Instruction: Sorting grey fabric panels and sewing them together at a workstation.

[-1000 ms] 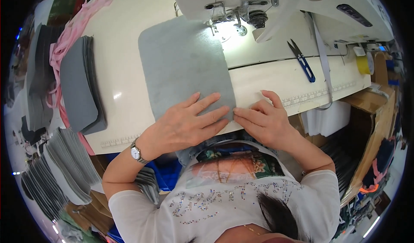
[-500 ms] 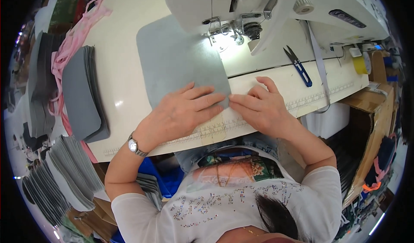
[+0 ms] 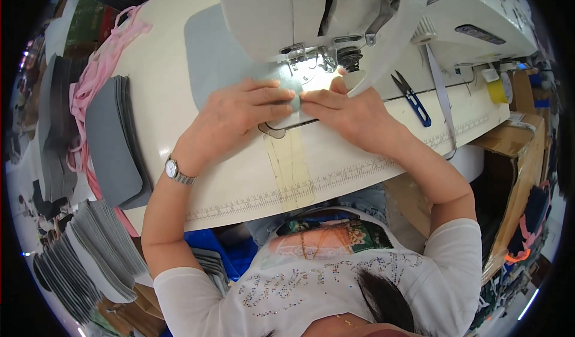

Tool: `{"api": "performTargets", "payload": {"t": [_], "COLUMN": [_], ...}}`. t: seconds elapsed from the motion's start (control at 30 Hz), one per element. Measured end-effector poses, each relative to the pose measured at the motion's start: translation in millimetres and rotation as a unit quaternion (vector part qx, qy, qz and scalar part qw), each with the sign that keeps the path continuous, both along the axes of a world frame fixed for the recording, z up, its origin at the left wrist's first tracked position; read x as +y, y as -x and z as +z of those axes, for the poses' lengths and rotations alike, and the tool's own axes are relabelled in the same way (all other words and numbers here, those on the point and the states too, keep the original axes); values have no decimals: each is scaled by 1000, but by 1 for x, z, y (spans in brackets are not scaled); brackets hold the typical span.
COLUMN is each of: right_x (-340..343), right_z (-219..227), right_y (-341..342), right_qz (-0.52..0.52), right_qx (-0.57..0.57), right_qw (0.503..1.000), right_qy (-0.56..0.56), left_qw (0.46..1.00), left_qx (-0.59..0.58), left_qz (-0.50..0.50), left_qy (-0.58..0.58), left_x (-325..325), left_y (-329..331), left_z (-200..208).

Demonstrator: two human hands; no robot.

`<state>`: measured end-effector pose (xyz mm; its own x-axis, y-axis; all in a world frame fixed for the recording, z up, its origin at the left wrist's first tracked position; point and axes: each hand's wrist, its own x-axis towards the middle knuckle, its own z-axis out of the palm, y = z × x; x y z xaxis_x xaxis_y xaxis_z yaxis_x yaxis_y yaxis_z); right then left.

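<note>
A grey sheet with rounded corners (image 3: 218,55) lies on the white sewing table, partly under the head of a white sewing machine (image 3: 257,14). My left hand (image 3: 233,115) rests flat on its near part, with fingers stretched out to the right. At the sheet's near right edge, my right hand (image 3: 353,118) has its front fingertips pressed together on the border, close to the left fingertips; its thumb is mostly hidden. Both hands are just in front of the lit needle area (image 3: 311,73). The machine head covers the sheet's far right part.
Blue-handled thread snips (image 3: 413,100) and a grey strap (image 3: 440,91) lie to the right, near a yellow tape roll (image 3: 496,90). Stacked grey pieces (image 3: 111,142) and pink straps (image 3: 99,67) sit left. A cardboard box (image 3: 509,139) stands right.
Both hands have moved away from me toward the needle, and the grey sheet has slid the same way. A ruler strip and yellowish tape on the table now show more fully.
</note>
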<state>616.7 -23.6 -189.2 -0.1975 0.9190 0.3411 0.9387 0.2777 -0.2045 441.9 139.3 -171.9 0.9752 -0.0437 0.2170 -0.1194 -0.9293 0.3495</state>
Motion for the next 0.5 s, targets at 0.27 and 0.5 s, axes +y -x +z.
{"api": "performTargets", "payload": {"t": [0.27,0.5], "right_x": [13,16], "right_z": [-25,-24], "right_y": [-5,-8], "right_qz": [-83,-56], "right_qx": [54,3], "right_qw": [995,998], "right_qy": [23,-42], "left_qw": [999,995], "left_qx": [13,-49], "left_qz": [44,75], "left_qy": [-9,-39], "left_x": [20,12], "left_y": [-14,-13], "left_z": [1,-7]}}
